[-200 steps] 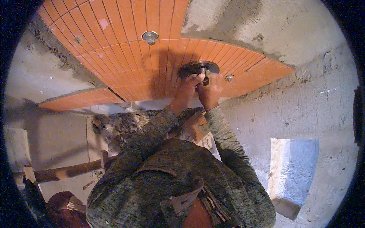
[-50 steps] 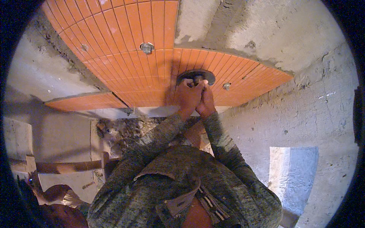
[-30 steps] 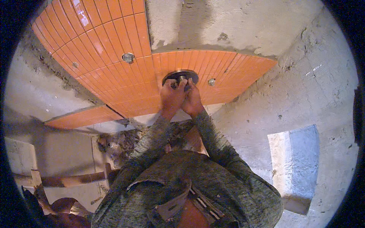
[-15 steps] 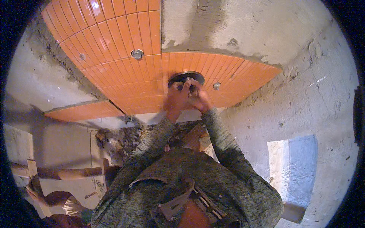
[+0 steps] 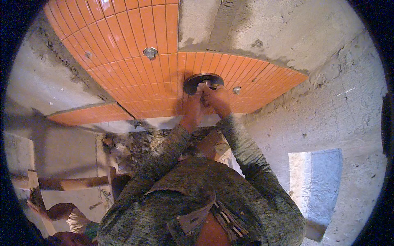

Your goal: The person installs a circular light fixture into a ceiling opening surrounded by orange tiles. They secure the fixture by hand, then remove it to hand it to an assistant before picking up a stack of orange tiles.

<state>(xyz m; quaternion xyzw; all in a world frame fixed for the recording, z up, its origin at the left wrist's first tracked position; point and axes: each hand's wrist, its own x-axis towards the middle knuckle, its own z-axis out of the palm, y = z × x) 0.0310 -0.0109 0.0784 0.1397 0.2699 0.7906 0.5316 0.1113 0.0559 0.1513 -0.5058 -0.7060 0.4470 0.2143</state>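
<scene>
Against the orange tiled wall (image 5: pixel 154 82) a dark, shiny round disc (image 5: pixel 193 85) stands out, with a small metal part near its middle. Both my hands are raised to the disc's lower edge, and their fingertips meet in front of its centre. My left hand (image 5: pixel 192 108) has its fingers closed in a pinch. Beside it, touching, my right hand (image 5: pixel 218 100) is bent inward with curled fingers. What the fingertips hold is covered by the fingers. Just right of my right hand, a metal pipe fitting (image 5: pixel 237 89) sticks out of the tiles.
Another metal fitting (image 5: pixel 150 53) protrudes at upper left. Bare rough plaster (image 5: pixel 283 28) borders the tiles. Below lies rubble (image 5: pixel 143 145). At lower left another person's arm (image 5: pixel 61 211) is beside an upright board (image 5: pixel 35 184) and a horizontal beam (image 5: pixel 74 183).
My right hand has turned and come higher over the disc, covering more of its right side. The left hand stays near the centre with its fingers shifted. The view has moved slightly.
</scene>
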